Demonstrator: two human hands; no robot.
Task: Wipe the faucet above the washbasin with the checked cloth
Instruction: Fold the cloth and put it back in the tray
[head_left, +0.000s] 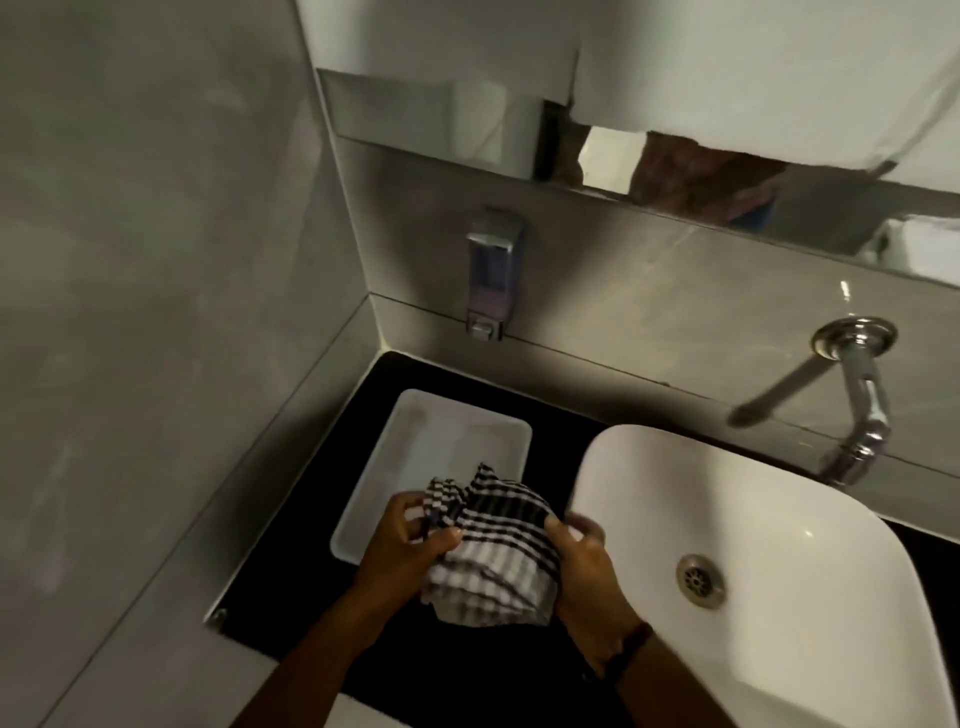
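The black-and-white checked cloth is bunched between both hands, over the black counter just left of the washbasin. My left hand grips its left edge, and my right hand grips its right side beside the basin's rim. The chrome faucet sticks out of the wall at the far right, its spout bending down over the white washbasin. Both hands are well to the left of the faucet and below it.
A white rectangular tray lies on the black counter under and behind the cloth. A metal soap dispenser hangs on the back wall. A mirror runs above, and a grey wall closes the left side.
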